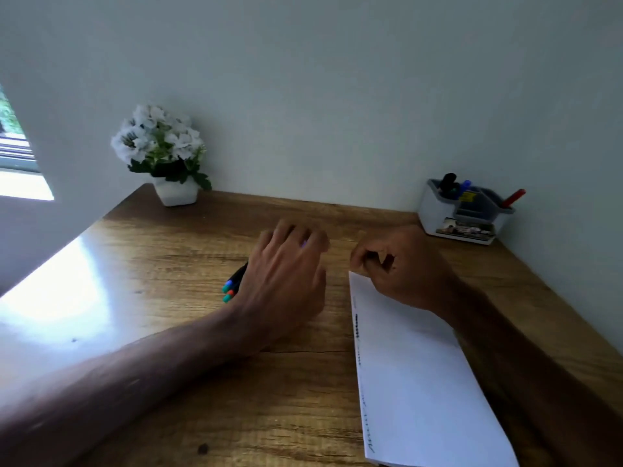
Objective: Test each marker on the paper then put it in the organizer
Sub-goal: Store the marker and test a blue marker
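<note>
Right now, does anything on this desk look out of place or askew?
Only small things. The white paper lies slanted across the wooden desk, and the red marker leans at a tilt over the rim of the organizer. Nothing looks spilled or damaged.

Wood-grain table (175,254) sits in a corner of 2 plain pale walls (337,79). Window (13,146) at far left. Daylight glare (57,284) on table's left side. 1 white-flowered potted plant (161,146) at back left.

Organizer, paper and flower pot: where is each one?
organizer (435,210): head view, on its white left wall.
paper (421,382): head view, on the bare middle of the sheet.
flower pot (176,196): head view, on the white pot's front.
</note>
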`<state>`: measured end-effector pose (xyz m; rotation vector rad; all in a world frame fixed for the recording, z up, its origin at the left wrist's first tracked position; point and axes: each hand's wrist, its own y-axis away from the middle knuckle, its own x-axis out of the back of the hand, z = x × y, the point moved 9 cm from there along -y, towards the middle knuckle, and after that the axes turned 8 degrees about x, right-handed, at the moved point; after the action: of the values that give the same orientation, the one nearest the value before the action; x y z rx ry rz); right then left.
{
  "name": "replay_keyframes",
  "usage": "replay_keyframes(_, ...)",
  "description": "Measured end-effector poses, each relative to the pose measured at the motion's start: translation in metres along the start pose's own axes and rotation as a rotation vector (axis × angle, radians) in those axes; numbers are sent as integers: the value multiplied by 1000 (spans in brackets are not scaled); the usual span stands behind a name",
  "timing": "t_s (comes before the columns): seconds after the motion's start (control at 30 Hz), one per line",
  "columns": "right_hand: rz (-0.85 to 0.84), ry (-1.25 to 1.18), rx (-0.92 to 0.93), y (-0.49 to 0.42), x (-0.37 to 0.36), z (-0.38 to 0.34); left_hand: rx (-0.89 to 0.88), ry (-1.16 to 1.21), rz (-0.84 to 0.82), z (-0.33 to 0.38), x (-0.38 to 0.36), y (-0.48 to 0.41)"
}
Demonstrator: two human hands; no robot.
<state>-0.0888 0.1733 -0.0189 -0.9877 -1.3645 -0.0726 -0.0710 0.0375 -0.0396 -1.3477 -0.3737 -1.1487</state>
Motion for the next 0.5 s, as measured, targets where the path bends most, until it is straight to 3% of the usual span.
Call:
replay_keyframes(0.27, -65, -42, 43, -2, -7, -15, 84, -215, -123, -26, -13, -10)
replay_keyframes(0.5, -54, -51, 12, -3, 0, -14, 67, -130, -112, -22, -15, -7)
